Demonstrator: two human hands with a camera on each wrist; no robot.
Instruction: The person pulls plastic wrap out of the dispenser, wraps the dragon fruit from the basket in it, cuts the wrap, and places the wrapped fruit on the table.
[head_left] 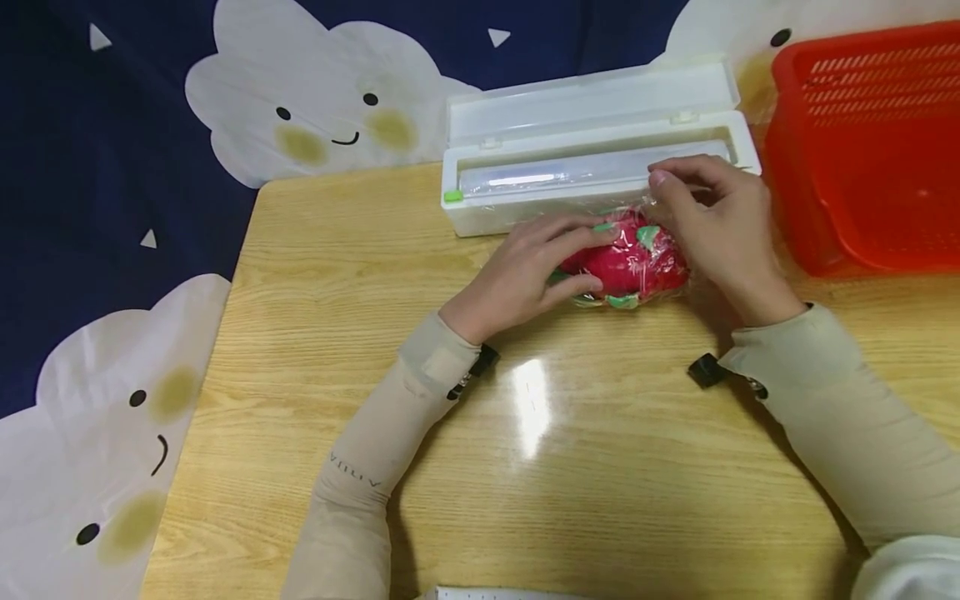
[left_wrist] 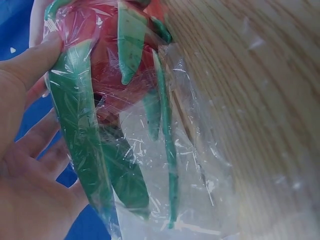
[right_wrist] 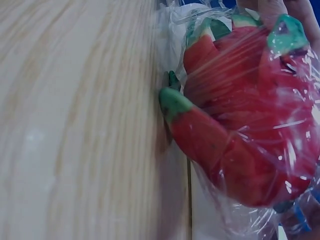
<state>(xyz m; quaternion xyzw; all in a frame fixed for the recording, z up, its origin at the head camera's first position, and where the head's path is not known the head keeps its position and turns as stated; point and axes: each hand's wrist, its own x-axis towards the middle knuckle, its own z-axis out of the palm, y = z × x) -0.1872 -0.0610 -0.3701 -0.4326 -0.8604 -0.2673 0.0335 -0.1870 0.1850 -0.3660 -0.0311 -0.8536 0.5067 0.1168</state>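
A red dragon fruit (head_left: 626, 265) with green-tipped scales lies on its side on the table, covered in clear cling film (left_wrist: 215, 187). My left hand (head_left: 528, 271) holds its left end, fingers over the top and thumb along the near side. In the left wrist view, long green leaf tips show through the wrinkled film. Above the fruit's right end, my right hand (head_left: 723, 225) brings thumb and forefinger together, pinching what looks like an edge of the film. The right wrist view shows the film stretched tight over the fruit (right_wrist: 240, 110).
Right behind the fruit stands an open white cling film box (head_left: 480, 220) with a film roll (head_left: 577, 171) inside and a green slider (head_left: 453, 197) on its edge. A red plastic basket (head_left: 808, 192) is at the right. The wooden table (head_left: 315, 350) stretches left and forward.
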